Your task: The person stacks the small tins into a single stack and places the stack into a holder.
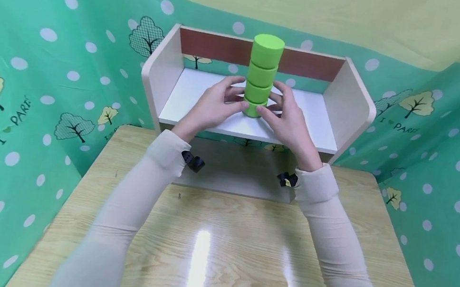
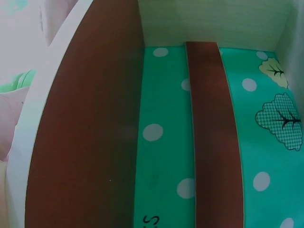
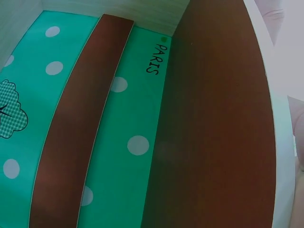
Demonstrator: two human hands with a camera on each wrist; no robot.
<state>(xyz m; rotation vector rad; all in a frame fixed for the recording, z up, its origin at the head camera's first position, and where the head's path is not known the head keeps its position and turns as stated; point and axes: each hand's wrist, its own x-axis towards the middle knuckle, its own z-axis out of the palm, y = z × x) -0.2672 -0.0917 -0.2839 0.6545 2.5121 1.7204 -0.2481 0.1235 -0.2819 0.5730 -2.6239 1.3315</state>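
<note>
A stack of several bright green cylinders (image 1: 266, 54) stands upright on the white upper shelf board (image 1: 303, 109). My left hand (image 1: 220, 99) holds the stack's lower part from the left, thumb in front by the bottom cylinder and fingers farther back. From the right, my right hand (image 1: 287, 114) holds the same lower part, its thumb also at the front. Some fingertips are hidden behind the cylinders. A sliver of green cylinder (image 2: 19, 81) shows at the edge of the left wrist view; the right wrist view mostly shows the shelf's underside (image 3: 218, 123).
The small shelf unit has upright side panels (image 1: 352, 106) and a brown back rail (image 1: 216, 45). It stands at the back of a wooden table (image 1: 235, 240). A green dotted cloth (image 1: 49, 73) hangs behind and at both sides. Below the board lies a lower compartment (image 1: 240, 168).
</note>
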